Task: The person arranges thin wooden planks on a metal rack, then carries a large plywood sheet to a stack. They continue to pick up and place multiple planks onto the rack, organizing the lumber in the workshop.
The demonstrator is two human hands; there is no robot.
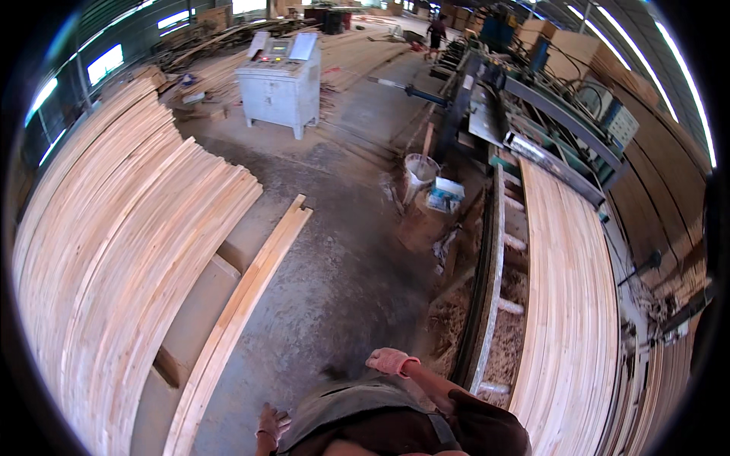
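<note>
My left hand (271, 422) hangs low by my apron, to the right of the long boards. Its fingers are loosely apart and nothing is in it. In front of my apron (346, 403) is my right hand (390, 362), in a pinkish work glove, with its fingers curled together and nothing showing in them. Two long wooden boards (251, 304) lie side by side nearest my left hand, beside a large stack of timber strips (137, 251). On the right, a row of pale wooden strips (569, 296) lies along a roller conveyor (494, 304), apart from my right hand.
Ahead stands a white control cabinet (280, 95) with buttons on top. A white bucket (420, 169) with a stick and a blue-and-white box (445, 194) stand beside the conveyor. The machine frame (559, 167) spans the conveyor. Far off is another person (436, 34).
</note>
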